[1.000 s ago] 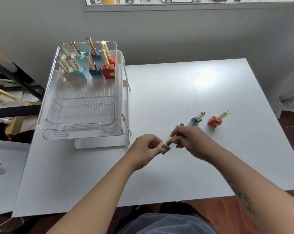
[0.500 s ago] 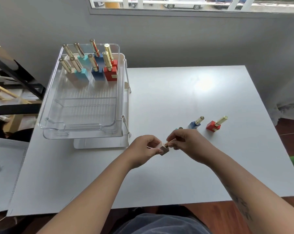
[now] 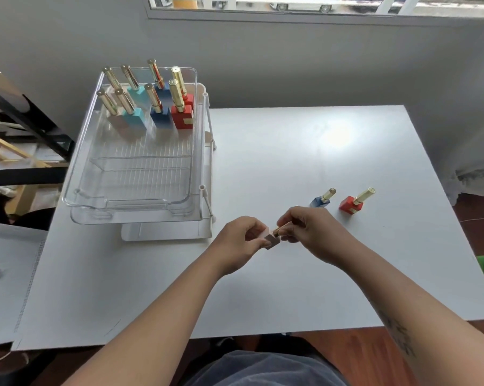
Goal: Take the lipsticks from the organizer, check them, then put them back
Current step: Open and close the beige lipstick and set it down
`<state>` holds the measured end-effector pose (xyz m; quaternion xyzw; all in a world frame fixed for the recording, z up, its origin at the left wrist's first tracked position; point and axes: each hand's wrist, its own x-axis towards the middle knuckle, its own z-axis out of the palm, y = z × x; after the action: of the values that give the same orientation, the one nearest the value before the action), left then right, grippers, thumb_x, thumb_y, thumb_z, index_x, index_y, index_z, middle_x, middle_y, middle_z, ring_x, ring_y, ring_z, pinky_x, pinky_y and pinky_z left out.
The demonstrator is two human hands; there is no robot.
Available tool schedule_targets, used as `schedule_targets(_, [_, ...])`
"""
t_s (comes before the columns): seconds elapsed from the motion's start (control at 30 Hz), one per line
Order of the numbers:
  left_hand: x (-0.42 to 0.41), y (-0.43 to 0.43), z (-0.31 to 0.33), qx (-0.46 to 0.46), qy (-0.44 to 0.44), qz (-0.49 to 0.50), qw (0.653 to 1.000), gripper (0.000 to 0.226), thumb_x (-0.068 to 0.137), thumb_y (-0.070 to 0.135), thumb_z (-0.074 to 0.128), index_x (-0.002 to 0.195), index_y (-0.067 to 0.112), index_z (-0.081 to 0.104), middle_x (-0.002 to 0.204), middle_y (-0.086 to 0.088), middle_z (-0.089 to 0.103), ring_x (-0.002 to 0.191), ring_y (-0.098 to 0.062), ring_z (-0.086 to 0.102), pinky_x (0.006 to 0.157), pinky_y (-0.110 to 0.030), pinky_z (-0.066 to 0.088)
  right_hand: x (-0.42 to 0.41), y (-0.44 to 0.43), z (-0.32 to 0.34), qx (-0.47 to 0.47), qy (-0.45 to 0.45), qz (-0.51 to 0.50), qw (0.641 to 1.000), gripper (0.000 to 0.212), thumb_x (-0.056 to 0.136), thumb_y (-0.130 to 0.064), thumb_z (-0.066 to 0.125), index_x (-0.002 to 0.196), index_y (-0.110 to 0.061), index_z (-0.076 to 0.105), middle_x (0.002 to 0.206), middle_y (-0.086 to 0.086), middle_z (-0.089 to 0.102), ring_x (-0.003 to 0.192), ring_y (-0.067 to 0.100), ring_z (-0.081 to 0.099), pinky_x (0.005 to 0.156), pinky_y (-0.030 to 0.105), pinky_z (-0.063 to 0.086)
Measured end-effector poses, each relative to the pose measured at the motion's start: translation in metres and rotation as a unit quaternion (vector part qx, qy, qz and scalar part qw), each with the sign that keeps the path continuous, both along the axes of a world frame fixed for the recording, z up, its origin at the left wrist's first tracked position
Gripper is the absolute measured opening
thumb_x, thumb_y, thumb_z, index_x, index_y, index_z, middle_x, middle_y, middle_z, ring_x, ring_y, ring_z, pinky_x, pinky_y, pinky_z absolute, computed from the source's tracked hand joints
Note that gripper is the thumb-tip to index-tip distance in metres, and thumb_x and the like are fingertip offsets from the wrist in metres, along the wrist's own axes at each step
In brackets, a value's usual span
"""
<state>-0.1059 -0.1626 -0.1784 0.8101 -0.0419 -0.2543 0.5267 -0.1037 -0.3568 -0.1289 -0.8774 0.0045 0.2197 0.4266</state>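
Just right of the organizer's (image 3: 135, 210) near corner, the left hand (image 3: 242, 242) pinches a pale lipstick (image 3: 271, 241) by its base; the right hand (image 3: 311, 232) grips its gold tube. Farther right stand a blue lipstick (image 3: 322, 199) and a red lipstick (image 3: 353, 204); other lipsticks (image 3: 160, 116) stand at the organizer's far end.

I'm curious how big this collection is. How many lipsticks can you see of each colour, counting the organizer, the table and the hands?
Red lipsticks: 3
Blue lipsticks: 3
Teal lipsticks: 2
Pale pink lipsticks: 2
Lipstick with base colour hidden: 1
Total: 11
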Motion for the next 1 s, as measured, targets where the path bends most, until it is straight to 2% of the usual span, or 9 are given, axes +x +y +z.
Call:
schedule_targets(0.07, [0.000,0.002,0.001,-0.013,0.022,-0.006,1.000,0.007,0.085,0.017,0.069,0.092,0.017,0.067,0.091,0.010,0.074,0.090,-0.007,0.069,0.089,-0.036,0.056,0.000,-0.001,0.002,-0.012,-0.002,0.011,1.000,0.010,0.088,-0.012,0.068,0.090,-0.022,0.068,0.083,-0.006,0.072,0.077,0.010,0.070,0.081,0.035,0.057])
schedule_targets(0.2, [0.003,0.005,0.003,-0.018,0.031,-0.011,0.999,0.009,0.086,0.017,0.071,0.094,0.022,0.070,0.093,0.005,0.076,0.095,-0.013,0.070,0.093,-0.042,0.055,0.002,-0.003,0.008,0.048,0.040,0.010,0.998,0.034,0.088,-0.009,0.065,0.109,-0.036,0.064,0.109,-0.011,0.067,0.085,0.008,0.072,0.084,0.027,0.058])
schedule_targets(0.37, [0.003,0.007,0.002,-0.015,0.026,-0.010,1.000,0.008,0.085,0.016,0.071,0.092,0.018,0.068,0.091,0.008,0.076,0.094,-0.011,0.070,0.093,-0.043,0.054,0.003,0.000,0.006,0.008,0.032,-0.002,0.999,0.014,0.091,-0.009,0.063,0.098,-0.019,0.070,0.091,-0.003,0.074,0.081,0.014,0.073,0.084,0.040,0.059])
schedule_targets(0.5, [0.001,0.006,0.001,-0.007,-0.001,-0.007,1.000,0.007,0.085,0.016,0.071,0.089,0.020,0.067,0.086,0.014,0.074,0.086,-0.004,0.069,0.083,-0.031,0.057,0.002,0.002,0.005,-0.009,0.012,-0.004,1.000,0.018,0.094,-0.003,0.055,0.090,-0.016,0.068,0.090,0.002,0.075,0.078,0.004,0.071,0.081,0.025,0.058])
schedule_targets(0.57, [-0.001,0.004,0.000,-0.001,-0.021,-0.008,1.000,0.006,0.084,0.019,0.071,0.086,0.021,0.066,0.085,0.017,0.072,0.081,-0.002,0.067,0.076,-0.025,0.056,0.000,0.002,0.005,-0.008,0.007,-0.005,1.000,0.020,0.095,-0.001,0.052,0.092,-0.012,0.068,0.090,0.002,0.074,0.080,0.005,0.071,0.081,0.026,0.058])
schedule_targets(0.7, [-0.004,0.001,-0.005,0.001,-0.061,0.033,0.998,0.014,0.083,0.031,0.075,0.077,0.032,0.062,0.092,0.013,0.067,0.089,-0.001,0.065,0.081,-0.019,0.052,0.000,0.006,0.004,-0.055,-0.036,0.016,0.998,0.014,0.094,-0.007,0.057,0.094,-0.014,0.069,0.088,-0.003,0.073,0.086,0.011,0.068,0.077,0.031,0.055])
schedule_targets(0.77, [-0.005,0.004,-0.011,0.031,-0.076,0.031,0.996,0.019,0.081,0.035,0.077,0.093,0.036,0.062,0.102,0.017,0.063,0.098,-0.001,0.061,0.086,-0.020,0.049,0.003,0.012,0.001,-0.084,-0.055,0.026,0.995,0.011,0.093,-0.011,0.060,0.097,-0.014,0.069,0.091,-0.002,0.072,0.087,0.017,0.065,0.076,0.034,0.052])
schedule_targets(0.87, [-0.014,0.016,-0.024,0.099,-0.050,0.022,0.994,0.060,0.077,0.036,0.081,0.129,0.030,0.053,0.121,0.013,0.055,0.105,-0.008,0.056,0.091,-0.026,0.048,0.008,0.023,-0.004,-0.132,-0.092,0.035,0.986,0.014,0.095,-0.018,0.056,0.102,-0.014,0.067,0.096,0.000,0.067,0.087,0.020,0.060,0.074,0.034,0.049])
schedule_targets(1.0, [-0.036,0.036,-0.045,0.200,-0.096,-0.024,0.975,0.049,0.088,0.037,0.069,0.132,0.025,0.053,0.130,0.009,0.054,0.122,-0.011,0.049,0.098,-0.025,0.042,0.018,0.037,-0.016,-0.196,-0.101,0.079,0.972,0.020,0.095,-0.012,0.046,0.106,-0.015,0.064,0.101,0.002,0.061,0.088,0.022,0.054,0.067,0.032,0.038])
